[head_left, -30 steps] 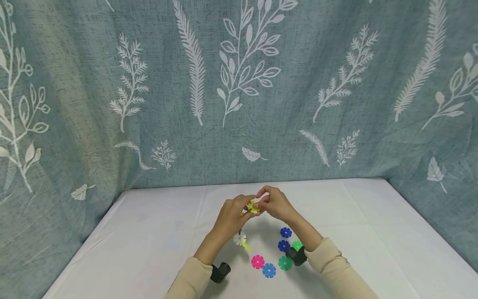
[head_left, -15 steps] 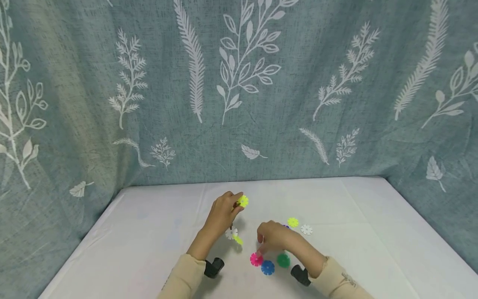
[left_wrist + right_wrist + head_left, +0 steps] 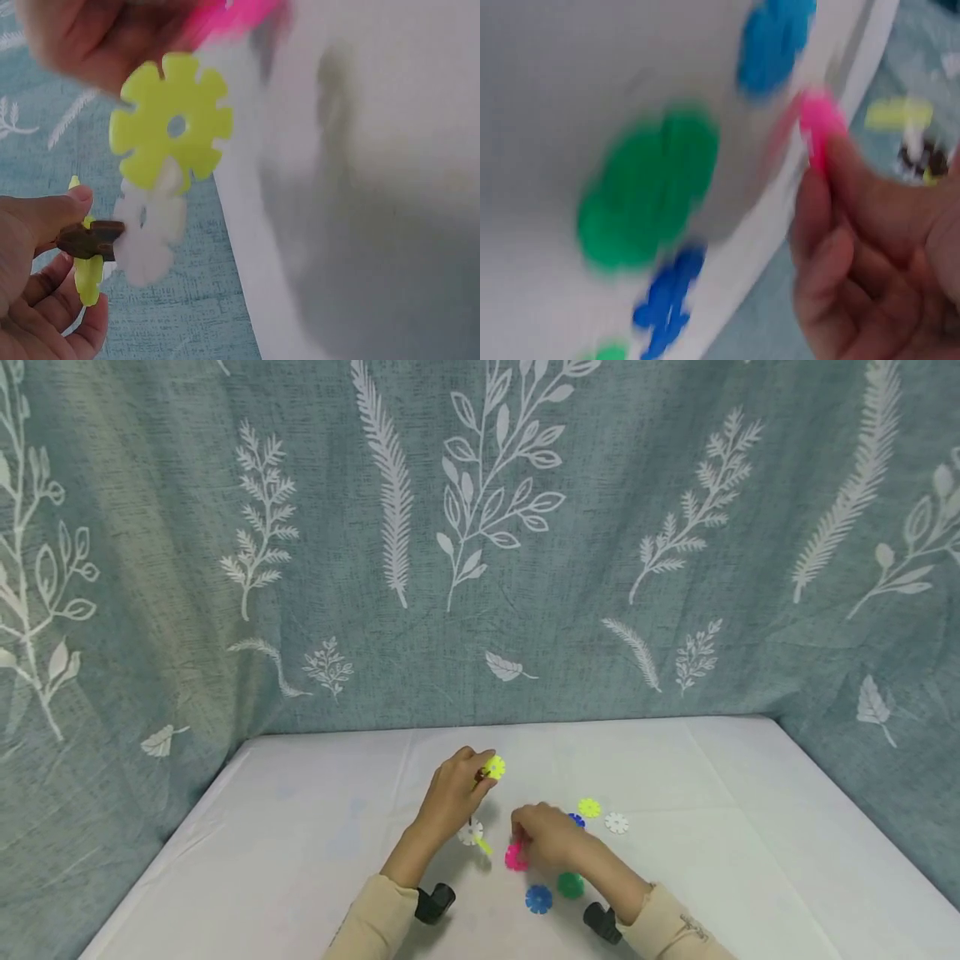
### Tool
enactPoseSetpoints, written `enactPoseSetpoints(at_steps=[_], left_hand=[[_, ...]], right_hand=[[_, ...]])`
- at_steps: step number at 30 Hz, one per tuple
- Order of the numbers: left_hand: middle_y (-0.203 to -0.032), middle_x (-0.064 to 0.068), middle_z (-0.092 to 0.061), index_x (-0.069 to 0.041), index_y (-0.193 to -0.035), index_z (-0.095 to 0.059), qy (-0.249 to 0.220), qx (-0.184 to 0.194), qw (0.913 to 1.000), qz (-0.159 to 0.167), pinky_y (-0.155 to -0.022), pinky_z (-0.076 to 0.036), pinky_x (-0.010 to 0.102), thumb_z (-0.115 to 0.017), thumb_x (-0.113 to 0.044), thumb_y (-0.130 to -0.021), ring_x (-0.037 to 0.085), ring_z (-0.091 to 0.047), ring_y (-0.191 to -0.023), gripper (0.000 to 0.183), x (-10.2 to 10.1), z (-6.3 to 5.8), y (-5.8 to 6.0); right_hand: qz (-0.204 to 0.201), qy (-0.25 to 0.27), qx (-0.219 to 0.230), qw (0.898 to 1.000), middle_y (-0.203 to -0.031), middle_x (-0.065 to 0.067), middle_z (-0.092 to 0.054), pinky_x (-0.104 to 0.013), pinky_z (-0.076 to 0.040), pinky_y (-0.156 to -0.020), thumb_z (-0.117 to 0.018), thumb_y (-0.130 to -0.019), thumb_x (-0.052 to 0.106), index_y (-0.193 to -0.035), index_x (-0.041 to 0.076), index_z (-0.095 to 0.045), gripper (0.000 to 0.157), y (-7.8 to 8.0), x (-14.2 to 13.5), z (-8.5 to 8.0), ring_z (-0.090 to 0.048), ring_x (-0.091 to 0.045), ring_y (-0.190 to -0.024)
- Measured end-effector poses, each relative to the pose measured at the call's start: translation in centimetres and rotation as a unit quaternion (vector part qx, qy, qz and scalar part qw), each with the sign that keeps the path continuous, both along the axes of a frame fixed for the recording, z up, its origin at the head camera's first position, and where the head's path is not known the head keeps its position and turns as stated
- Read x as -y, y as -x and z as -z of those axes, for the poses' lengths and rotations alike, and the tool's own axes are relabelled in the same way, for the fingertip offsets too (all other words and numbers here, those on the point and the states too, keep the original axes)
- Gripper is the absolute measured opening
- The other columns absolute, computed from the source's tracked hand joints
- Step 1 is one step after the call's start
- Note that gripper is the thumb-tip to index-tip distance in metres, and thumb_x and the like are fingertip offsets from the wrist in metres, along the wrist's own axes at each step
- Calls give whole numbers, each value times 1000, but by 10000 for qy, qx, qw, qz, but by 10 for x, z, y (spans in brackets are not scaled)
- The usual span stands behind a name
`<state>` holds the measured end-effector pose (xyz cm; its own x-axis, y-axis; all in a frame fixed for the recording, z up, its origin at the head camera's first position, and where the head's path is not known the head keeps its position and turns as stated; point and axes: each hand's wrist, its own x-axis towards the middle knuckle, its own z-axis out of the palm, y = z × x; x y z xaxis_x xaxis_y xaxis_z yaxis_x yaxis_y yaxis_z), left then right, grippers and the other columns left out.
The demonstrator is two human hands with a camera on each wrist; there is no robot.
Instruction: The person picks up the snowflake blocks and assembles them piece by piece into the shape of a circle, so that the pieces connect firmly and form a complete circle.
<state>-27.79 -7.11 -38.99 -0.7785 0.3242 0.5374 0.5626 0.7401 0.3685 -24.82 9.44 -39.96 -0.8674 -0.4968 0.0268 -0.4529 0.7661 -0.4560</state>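
Observation:
My left hand [image 3: 453, 789] is raised over the table and pinches a chain of notched plastic discs. In the left wrist view, thumb and fingers hold a yellow disc [image 3: 88, 281] seen edge-on. A dark brown disc [image 3: 97, 240] slots through it, joined to a white disc [image 3: 146, 247], with another yellow disc [image 3: 176, 154] at the chain's end. My right hand [image 3: 551, 839] pinches a pink notched disc [image 3: 516, 857] between thumb and index finger, slightly above the table, as the right wrist view shows the same pink disc [image 3: 821, 124].
Loose discs lie on the white-covered table [image 3: 720, 860]: light blue [image 3: 538, 899], green [image 3: 571, 885], yellow [image 3: 589, 808], white [image 3: 617, 822] and a dark blue one [image 3: 576, 820] partly behind the right hand. A patterned curtain [image 3: 570, 652] hangs behind the table.
My right hand has left the chain, come down to the table and picked up the pink disc, now lifted away from the light blue one. The left hand keeps holding the chain.

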Motion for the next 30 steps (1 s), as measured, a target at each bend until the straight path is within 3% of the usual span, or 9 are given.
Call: enactPoseSetpoints(at_steps=[2,5,9,13,18,23,30], left_hand=[[-79,8,-58,2,-109,-65,-1,-30,10000,24,-57,-43,22,-72,-7,-76,11,-52,-63,35,-1,0,0],[-82,10,-59,3,-109,-64,-41,-14,10000,51,-59,-46,24,-72,-7,-76,14,-58,-66,36,-3,0,-1],[-87,11,-60,3,-110,-64,-65,81,9998,140,-61,-47,25,-72,-7,-76,18,-61,-72,36,-5,0,-3],[-86,11,-58,3,-112,-63,9,122,9997,218,-59,-44,23,-70,-7,-78,18,-58,-70,37,-6,0,-4],[-85,10,-56,5,-113,-62,75,88,9995,306,-58,-43,22,-69,-7,-78,17,-57,-70,38,-7,0,-5],[-85,11,-57,7,-111,-63,216,-217,9986,428,-59,-43,23,-69,-7,-78,16,-52,-69,36,-11,0,-5],[-83,12,-57,7,-103,-63,412,-726,9953,499,-62,-47,25,-70,-5,-77,18,-54,-72,30,-17,2,-8]], right_hand=[[324,495,-698,9958,-66,1,-54,-22,-37,-55,-65,-74,-6,-77,8,-59,15,11,-6,0,-45,-11,-61],[818,1182,-1689,9751,-66,-1,-59,-21,-41,-53,-66,-76,-6,-78,6,-61,14,24,-12,-1,-48,-9,-57],[1061,1648,-2317,9528,-71,-3,-63,-21,-47,-57,-71,-76,0,-79,6,-63,10,32,-14,-3,-53,-9,-61],[1049,1698,-2720,9414,-73,-3,-64,-23,-49,-59,-72,-75,2,-79,6,-64,10,33,-12,-4,-56,-10,-63],[985,1400,-3186,9323,-73,-1,-62,-23,-48,-56,-71,-76,3,-78,8,-63,10,31,-10,-5,-57,-11,-63],[855,1212,-3397,9288,-72,0,-60,-22,-48,-53,-70,-76,1,-76,8,-64,10,31,-9,-7,-59,-13,-60],[548,1352,-3510,9250,-68,-1,-58,-23,-50,-56,-71,-71,-9,-71,5,-64,16,33,-10,-8,-59,-13,-59]])
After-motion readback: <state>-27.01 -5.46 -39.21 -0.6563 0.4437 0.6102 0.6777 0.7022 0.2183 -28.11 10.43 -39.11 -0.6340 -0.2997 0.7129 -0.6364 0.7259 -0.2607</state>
